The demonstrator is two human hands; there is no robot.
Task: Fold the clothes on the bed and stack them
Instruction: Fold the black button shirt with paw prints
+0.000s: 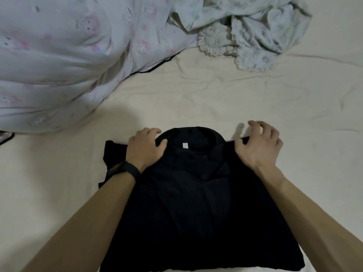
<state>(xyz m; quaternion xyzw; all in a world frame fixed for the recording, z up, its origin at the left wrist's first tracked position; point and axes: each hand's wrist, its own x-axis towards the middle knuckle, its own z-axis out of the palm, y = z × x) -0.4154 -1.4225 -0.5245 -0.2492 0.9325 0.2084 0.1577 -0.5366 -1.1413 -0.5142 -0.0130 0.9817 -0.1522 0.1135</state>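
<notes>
Bedding forms the work area: a cream, lightly creased bed sheet (216,99) spans the frame.

1. Far left: a bulky white quilt with a pink cartoon print (59,65) lies heaped on the bed. I do not count it as laundry.
2. Left of centre: the short left sleeve (114,154) of a black cotton T-shirt (196,203) sticks out sideways, not folded in.
3. Left grip (146,149), with a black wristband (125,169) on the wrist: it grasps the shirt's left shoulder, with the thumb on the collar and the fingers bent over the far edge.
4. Centre: the T-shirt lies flat on the sheet directly in front of me, collar away from me, with a small white neck label (185,145) showing.
5. Right grip (259,148): the thumb touches the right shoulder edge. The fingers are arched above the sheet and blurred, so I cannot tell whether they pinch the cloth.
6. Upper right: a crumpled pale blue floral garment with lace trim (255,32) lies well apart from the shirt, unfolded.

Progress assessment: I judge the task to be at an early stage. No stack is in view. The black shirt is spread out but its folds are not made, and the floral garment awaits handling.
</notes>
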